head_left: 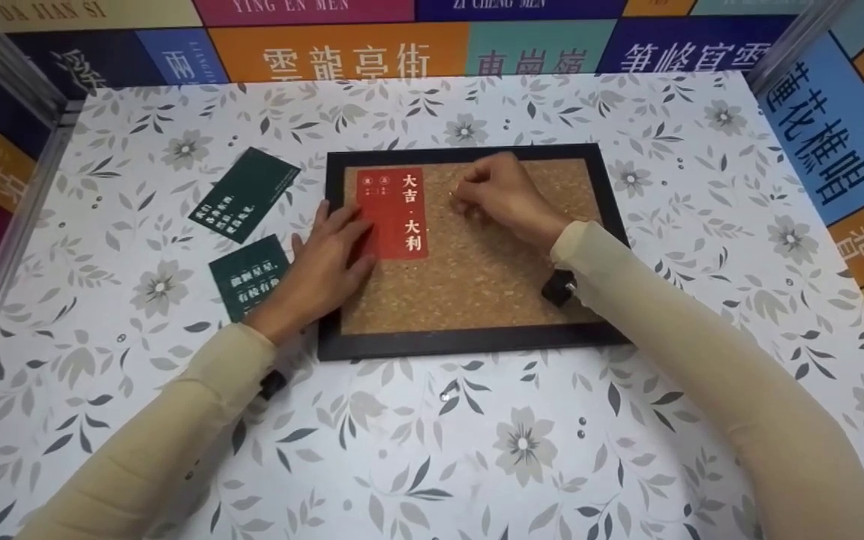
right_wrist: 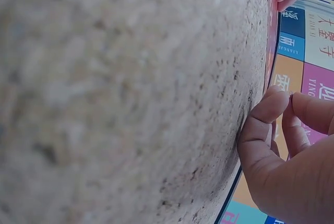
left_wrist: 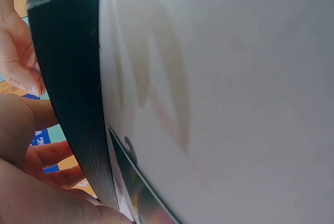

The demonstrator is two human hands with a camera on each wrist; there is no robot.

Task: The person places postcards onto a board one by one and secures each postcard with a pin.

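Note:
A red card (head_left: 392,225) with white characters lies on the cork board (head_left: 477,285), near its left side. My left hand (head_left: 331,259) rests over the board's black frame (head_left: 331,345), its fingers extended and touching the card's left edge. Over the cork, to the right of the card, my right hand (head_left: 503,195) pinches a tiny pin (right_wrist: 291,96) between thumb and forefinger. Little of the pin shows, so its exact shape is hard to tell. In the left wrist view, the fingers (left_wrist: 52,153) of the left hand lie across the dark frame.
Left of the board, two dark green cards with white characters lie on the floral table: an upper card (head_left: 244,195) and a lower card (head_left: 248,274), partly covered by the left hand and forearm. Colourful lettered panels (head_left: 342,52) stand behind the table.

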